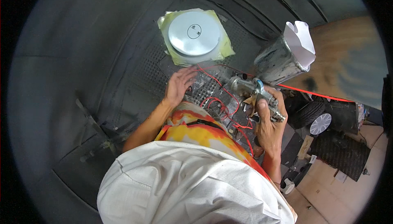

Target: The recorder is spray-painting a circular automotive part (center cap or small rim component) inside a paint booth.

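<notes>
My right hand point(271, 119) is wrapped round a metal spray gun point(245, 86), its nozzle tilted up and to the left. My left hand point(176, 89) holds nothing; its fingers are stretched out and slightly blurred. Just beyond those fingers stands a round, glossy pale disc point(190, 41) with a small dark ring mark in its centre. Under the disc lies a yellow-green covering point(226, 51) with ragged edges. A paint-stained metal can point(272, 63) sits to the right beyond the spray gun, with folded white paper point(302, 39) sticking out of it.
A thin red hose point(234, 108) loops across the dark studded floor point(151, 62). Dark walls point(82, 39) enclose the left and far sides. At the right are a brown panel point(339, 56), a tyre point(310, 112), a silver wheel cover point(320, 124) and a black mat point(339, 152).
</notes>
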`<state>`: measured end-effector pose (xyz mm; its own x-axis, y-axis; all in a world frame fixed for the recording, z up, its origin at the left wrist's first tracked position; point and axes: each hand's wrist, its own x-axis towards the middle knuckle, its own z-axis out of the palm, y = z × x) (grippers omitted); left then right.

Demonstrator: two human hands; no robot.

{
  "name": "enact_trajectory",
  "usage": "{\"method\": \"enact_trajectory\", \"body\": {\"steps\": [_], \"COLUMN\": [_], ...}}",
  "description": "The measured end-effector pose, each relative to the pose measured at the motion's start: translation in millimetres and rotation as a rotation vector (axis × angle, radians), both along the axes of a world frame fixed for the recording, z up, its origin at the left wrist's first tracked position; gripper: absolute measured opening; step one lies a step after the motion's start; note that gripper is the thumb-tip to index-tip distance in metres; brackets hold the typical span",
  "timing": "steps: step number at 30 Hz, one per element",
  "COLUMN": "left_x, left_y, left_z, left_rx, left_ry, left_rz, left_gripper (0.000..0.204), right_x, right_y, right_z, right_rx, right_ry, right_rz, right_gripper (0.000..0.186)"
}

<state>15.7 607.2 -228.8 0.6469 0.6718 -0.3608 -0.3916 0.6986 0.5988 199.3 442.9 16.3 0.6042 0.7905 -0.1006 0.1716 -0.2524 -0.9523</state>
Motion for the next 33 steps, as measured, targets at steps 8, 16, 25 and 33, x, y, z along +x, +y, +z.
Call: {"method": "enact_trajectory", "body": {"steps": [8, 16, 25, 33], "left_x": [-18.8, -22.6, -14.3, 16.2], "left_y": [15.8, 101.4, 47.0, -23.1], "left_z": [-55.6, -6.9, -6.9, -20.9], "left_rx": [-0.129, -0.072, -0.083, -0.037], "left_ry": [0.169, 0.082, 0.041, 0.085], "left_rz": [0.138, 0.25, 0.224, -0.082], "left_gripper": [0.051, 0.065, 0.054, 0.054], "right_x": [0.2, 34.0, 33.5, 5.1], "right_y": [4.8, -1.4, -5.2, -9.4], "right_z": [2.9, -2.9, -5.8, 7.2], "right_rx": [0.022, 0.108, 0.058, 0.043], "right_ry": [0.053, -0.186, -0.221, 0.032], "right_rz": [0.054, -0.193, -0.121, -0.003], "right_gripper": [0.029, 0.025, 0.023, 0.027]}}
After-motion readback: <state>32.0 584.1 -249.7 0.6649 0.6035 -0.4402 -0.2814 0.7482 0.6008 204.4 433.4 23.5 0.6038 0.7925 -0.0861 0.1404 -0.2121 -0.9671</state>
